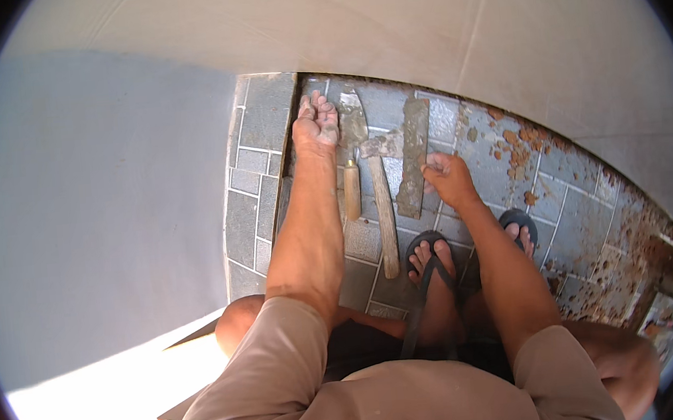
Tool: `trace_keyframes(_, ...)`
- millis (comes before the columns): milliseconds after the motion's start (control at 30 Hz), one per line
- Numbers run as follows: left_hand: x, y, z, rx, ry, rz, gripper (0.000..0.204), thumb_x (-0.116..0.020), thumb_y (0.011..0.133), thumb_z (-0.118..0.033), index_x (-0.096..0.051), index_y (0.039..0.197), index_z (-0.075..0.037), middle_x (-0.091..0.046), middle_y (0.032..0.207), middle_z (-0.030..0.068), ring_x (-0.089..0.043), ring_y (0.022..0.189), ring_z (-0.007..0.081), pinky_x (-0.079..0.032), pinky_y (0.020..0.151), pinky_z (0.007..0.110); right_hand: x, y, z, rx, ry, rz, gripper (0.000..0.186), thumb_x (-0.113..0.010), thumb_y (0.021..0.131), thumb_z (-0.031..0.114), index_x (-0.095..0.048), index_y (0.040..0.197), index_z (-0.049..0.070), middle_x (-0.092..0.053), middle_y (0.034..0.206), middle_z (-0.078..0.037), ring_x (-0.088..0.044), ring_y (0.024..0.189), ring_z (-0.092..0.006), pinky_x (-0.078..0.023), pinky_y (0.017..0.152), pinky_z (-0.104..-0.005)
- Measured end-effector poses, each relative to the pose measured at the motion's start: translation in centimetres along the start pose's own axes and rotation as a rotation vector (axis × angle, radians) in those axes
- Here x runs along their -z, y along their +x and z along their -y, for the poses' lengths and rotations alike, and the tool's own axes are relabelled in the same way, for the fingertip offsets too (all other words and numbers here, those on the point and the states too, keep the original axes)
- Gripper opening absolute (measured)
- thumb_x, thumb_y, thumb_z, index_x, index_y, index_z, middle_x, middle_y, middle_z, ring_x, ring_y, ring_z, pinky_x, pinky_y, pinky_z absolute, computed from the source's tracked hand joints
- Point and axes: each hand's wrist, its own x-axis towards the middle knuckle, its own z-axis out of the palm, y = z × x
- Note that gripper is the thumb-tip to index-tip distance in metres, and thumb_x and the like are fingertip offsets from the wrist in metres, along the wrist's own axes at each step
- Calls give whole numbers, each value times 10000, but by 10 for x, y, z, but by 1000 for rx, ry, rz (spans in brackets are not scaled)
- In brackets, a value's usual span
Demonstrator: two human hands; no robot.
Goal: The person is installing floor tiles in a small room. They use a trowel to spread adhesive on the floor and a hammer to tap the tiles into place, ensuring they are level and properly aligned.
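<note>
My left hand [317, 121] is palm up near a step's edge, its fingers loosely bent and smeared with grey. Beside it lies a trowel with a grey-coated blade [352, 119] and a wooden handle [352, 194]. A hammer with a long wooden handle [386, 222] rests to the right, its head caked with grey. Further right is a narrow tile strip [413, 158] covered in grey mortar. My right hand [447, 178] is closed at the strip's right edge, thumb and fingers pinching it; some fingertips are hidden.
Grey paving tiles [363, 240] with pale joints cover the floor. A raised tiled step [268, 112] runs along the left, beside a grey surface [104, 206]. Brown crumbs [519, 150] lie along the pale wall [432, 25]. My sandalled feet [433, 261] are near the tools.
</note>
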Motion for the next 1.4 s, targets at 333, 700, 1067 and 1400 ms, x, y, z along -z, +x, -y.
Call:
trace_keyframes(333, -19, 31, 9, 0, -421, 132, 430, -352, 1131, -117, -495, 1486, 79, -626, 1378, 169, -548, 934, 223, -468, 743, 339, 7, -3, 13, -22, -53, 4, 159, -665, 1042, 113, -758, 1071, -14, -757, 872, -58, -693, 693, -124, -599, 641, -297)
trace_keyframes(700, -13, 26, 15, -8, -458, 58, 413, -412, 1077, -36, -536, 1459, 60, -678, 1223, 114, -567, 849, 204, -455, 697, 297, 3, -5, 19, -62, 35, 16, 182, -666, 1040, 109, -766, 1126, -15, -751, 863, -40, -679, 679, -109, -589, 612, -285)
trace_keyframes(1067, 20, 6, 8, -31, -507, 41, 472, -353, 1084, -61, -471, 1526, 58, -660, 1321, 152, -546, 900, 239, -469, 738, 316, 7, -5, 20, -78, 19, 35, 171, -655, 1037, 88, -756, 1126, -18, -774, 911, -51, -687, 695, -105, -577, 608, -269)
trace_keyframes(1400, 21, 3, 1, -22, -323, 105, 429, -439, 1054, -2, -543, 1464, 69, -677, 1280, 128, -548, 883, 211, -466, 724, 312, 4, -5, 23, -70, 33, 13, 160, -672, 1032, 95, -756, 1108, -19, -751, 872, -40, -682, 685, -106, -589, 601, -270)
